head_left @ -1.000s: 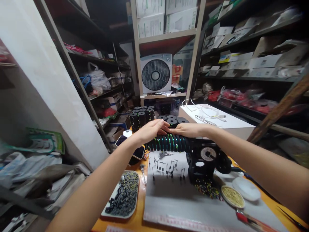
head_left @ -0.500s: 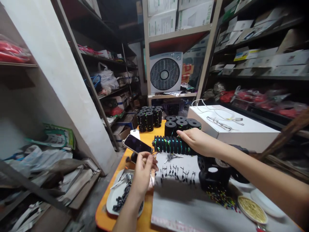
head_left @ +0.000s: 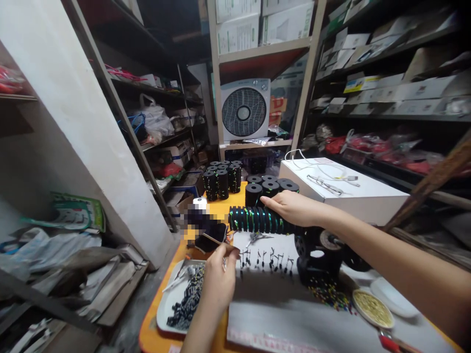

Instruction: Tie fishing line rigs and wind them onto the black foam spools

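Note:
My right hand lies over the top of a black ribbed foam spool, its fingers curled over the far side and partly hidden. Shiny green-blue bands and small bright bits run round the spool, which sits level on a black winding machine. My left hand is below the spool's left end, thumb and fingers pinched together. What they hold is too small to make out. Just beyond those fingertips is a dark, phone-like slab, partly blurred out. Small black-bodied pieces with thin wires lie in a row on the white board.
A white tray of dark small parts stands at left. Colored beads and a dish of yellowish bits lie at right. Foam spools stand behind, beside a white box with a cable and glasses. A box fan faces me.
The view has swung slightly right, so everything sits further left. My left hand has come a little lower, and the slab beyond it appears more tilted. My right hand stays on the spool.

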`<state>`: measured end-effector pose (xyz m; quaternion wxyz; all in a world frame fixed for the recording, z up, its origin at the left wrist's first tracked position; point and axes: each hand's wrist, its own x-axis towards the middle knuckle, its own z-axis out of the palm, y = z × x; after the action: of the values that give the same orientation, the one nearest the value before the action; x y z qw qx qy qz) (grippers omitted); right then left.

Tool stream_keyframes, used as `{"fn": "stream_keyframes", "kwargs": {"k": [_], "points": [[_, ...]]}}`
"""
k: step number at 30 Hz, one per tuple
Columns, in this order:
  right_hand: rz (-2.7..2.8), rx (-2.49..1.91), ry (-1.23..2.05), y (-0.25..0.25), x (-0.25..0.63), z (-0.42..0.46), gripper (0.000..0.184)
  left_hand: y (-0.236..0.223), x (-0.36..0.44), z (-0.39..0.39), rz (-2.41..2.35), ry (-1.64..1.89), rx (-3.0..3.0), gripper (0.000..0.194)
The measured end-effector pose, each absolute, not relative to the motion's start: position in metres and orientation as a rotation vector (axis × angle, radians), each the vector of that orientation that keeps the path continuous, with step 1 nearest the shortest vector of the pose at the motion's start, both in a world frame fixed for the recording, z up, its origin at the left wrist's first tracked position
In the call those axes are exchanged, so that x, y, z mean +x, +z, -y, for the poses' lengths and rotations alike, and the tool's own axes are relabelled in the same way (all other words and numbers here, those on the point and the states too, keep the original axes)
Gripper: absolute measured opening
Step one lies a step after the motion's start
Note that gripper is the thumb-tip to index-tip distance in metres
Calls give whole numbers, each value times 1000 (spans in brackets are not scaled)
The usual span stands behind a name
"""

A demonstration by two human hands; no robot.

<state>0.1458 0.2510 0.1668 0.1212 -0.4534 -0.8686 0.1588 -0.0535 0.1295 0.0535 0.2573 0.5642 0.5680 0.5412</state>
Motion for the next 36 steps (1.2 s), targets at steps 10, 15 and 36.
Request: {"fn": "stream_keyframes", "kwargs": {"k": [10,15,36], "points": [[2704,-1307,626,180,141,-274,47,73,-64,-147,-1536,1730,1759,32],[2680,-1281,560,181,142,-272,54,109,-63,-162,-1321,1570,2404,34],[2387,-1010,34,176,179,-211,33,156,-66,-212,-1288,849,2081,35]]}}
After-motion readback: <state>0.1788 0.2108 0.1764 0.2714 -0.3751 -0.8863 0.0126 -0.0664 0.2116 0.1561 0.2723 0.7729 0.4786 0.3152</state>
